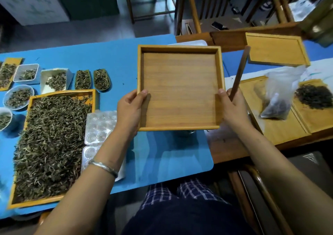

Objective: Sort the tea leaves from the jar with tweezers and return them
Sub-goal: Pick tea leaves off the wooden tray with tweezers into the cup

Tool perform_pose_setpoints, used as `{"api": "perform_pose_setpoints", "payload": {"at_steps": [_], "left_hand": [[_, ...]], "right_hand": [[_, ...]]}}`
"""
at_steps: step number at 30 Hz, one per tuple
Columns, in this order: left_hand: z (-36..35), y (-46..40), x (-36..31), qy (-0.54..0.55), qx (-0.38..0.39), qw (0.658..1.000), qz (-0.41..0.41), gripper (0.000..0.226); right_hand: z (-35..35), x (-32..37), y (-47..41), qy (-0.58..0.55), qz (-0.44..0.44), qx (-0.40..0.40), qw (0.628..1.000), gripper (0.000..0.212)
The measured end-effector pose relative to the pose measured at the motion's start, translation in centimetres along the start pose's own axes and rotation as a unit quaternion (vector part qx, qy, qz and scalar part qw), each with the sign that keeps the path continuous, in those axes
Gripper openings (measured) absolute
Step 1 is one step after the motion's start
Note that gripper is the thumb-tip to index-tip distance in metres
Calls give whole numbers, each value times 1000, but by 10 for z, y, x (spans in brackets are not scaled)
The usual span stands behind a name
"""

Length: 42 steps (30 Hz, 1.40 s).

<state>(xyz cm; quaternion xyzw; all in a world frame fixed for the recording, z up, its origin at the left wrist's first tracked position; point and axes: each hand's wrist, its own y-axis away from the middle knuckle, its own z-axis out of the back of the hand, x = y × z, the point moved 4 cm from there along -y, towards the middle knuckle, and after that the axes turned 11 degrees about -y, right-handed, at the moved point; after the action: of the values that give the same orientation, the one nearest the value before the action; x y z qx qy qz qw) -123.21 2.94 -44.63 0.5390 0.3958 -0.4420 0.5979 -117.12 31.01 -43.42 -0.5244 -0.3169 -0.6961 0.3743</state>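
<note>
I hold an empty square wooden tray (180, 89) up over the blue table, one hand on each side. My left hand (128, 111) grips its left rim, thumb on top. My right hand (232, 108) grips the right rim and also holds dark wooden tweezers (239, 72), which point up and away. Just under the tray's near edge a bit of a glass jar (185, 133) shows, the rest of it hidden. A large wooden tray (48, 144) heaped with tea leaves lies at the left.
Small dishes and scoops of tea (57, 80) line the far left. Clear plastic blister trays (99, 126) lie beside the big tray. On the right sit a plastic bag of tea (277, 98), wooden trays with dark tea (315, 96) and a wooden lid (275, 49).
</note>
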Motion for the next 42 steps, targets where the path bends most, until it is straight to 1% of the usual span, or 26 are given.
{"api": "perform_pose_setpoints", "payload": {"at_steps": [3, 6, 7, 9, 10, 12, 14, 16, 18, 21, 25, 30, 32, 35, 37, 38, 42], "left_hand": [[-35, 2, -10, 6, 23, 1000, -9, 15], [-74, 8, -13, 11, 54, 998, -9, 10], [-88, 12, -13, 12, 65, 998, -9, 10], [-115, 19, -12, 11, 80, 997, -9, 11], [-127, 23, -9, 10, 84, 996, -7, 11], [-152, 31, -3, 7, 93, 996, 7, 14], [-176, 40, 5, 8, 99, 995, 31, 21], [-198, 48, 17, 0, 98, 994, 49, 22], [-214, 53, 32, -20, 88, 994, 61, 21], [-228, 59, 62, -43, 58, 994, 82, 23], [-233, 65, 90, -38, 21, 993, 107, 16], [-225, 71, 122, -58, -28, 986, 151, 23], [-219, 76, 133, -59, -33, 983, 172, 22], [-209, 81, 146, -62, -53, 978, 194, 29], [-203, 83, 151, -63, -72, 976, 197, 32], [-200, 82, 152, -62, -81, 976, 194, 30], [-194, 79, 153, -83, -103, 974, 183, 27]], "right_hand": [[34, 2, -4, 11, 11, -28, 999, 18], [71, -4, -6, 19, -8, -55, 998, 28], [84, -8, -5, 20, -15, -65, 998, 28], [109, -18, -5, 15, -19, -80, 997, 14], [120, -25, -5, 19, -21, -84, 996, 10], [144, -39, -7, 29, -30, -85, 996, 12], [166, -51, -11, 22, -33, -75, 996, 8], [185, -61, -18, 26, -43, -56, 997, 15], [197, -70, -25, 31, -55, -32, 998, 15], [210, -89, -41, 61, -32, -3, 998, 27], [204, -126, -63, 68, -43, 48, 996, 21], [185, -153, -72, 83, -32, 98, 991, 19], [178, -160, -70, 86, -39, 104, 990, 20], [167, -169, -65, 93, -40, 99, 990, 27], [161, -178, -62, 101, -49, 104, 988, 21], [158, -182, -60, 105, -56, 108, 987, 16], [154, -193, -56, 126, -51, 101, 986, 18]]}}
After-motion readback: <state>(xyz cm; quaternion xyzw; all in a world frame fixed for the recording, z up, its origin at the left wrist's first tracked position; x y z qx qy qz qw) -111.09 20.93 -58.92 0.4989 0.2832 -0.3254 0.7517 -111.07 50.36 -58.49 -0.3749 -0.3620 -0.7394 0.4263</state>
